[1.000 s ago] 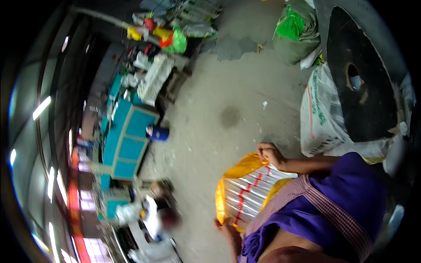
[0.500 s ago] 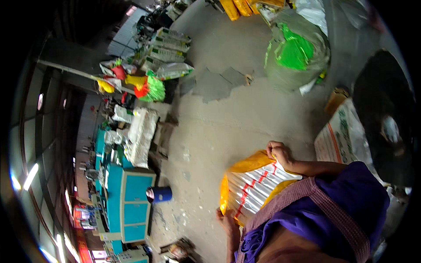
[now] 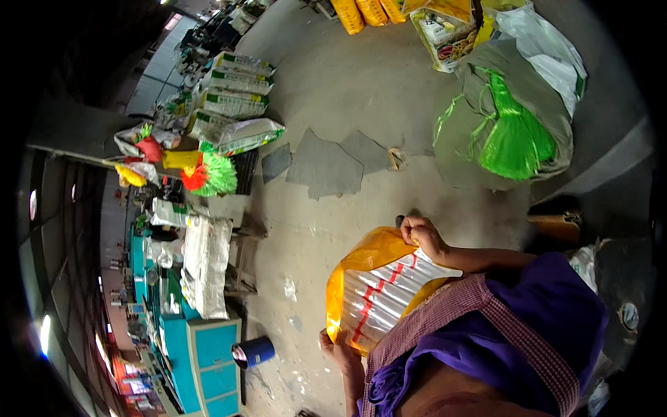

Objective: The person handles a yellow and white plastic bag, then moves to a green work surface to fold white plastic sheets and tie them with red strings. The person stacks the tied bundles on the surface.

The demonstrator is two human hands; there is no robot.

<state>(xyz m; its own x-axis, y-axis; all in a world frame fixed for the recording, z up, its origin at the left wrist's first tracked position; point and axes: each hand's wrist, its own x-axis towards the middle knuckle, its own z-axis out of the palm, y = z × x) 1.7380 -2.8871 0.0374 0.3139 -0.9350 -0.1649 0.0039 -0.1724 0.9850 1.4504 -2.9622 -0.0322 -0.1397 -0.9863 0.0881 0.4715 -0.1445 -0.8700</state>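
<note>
Close to my body is an orange-yellow plastic bag (image 3: 372, 244), its mouth spread wide toward me. Inside lies a row of silvery packets (image 3: 379, 295) crossed by red marks. The bag's upper right rim is pinched in my right hand (image 3: 425, 240), fingers curled closed. At the lower left corner my left hand (image 3: 342, 352) grips the rim, with its fingers partly hidden by the plastic. The lower side of the bag rests against my checked apron strap and purple clothing.
A grey sack with a bright green plastic bundle (image 3: 517, 135) stands at the upper right. White sacks (image 3: 236, 94) lie stacked at the upper left. Teal cabinets (image 3: 215, 347), a dark blue bin (image 3: 256, 352) and a covered bench (image 3: 207, 264) are on the left. Flat grey sheets (image 3: 325, 163) lie on the floor.
My view has turned, so the surroundings have shifted and the green bundle shows more fully. Both hands still hold the bag, which appears slightly farther left.
</note>
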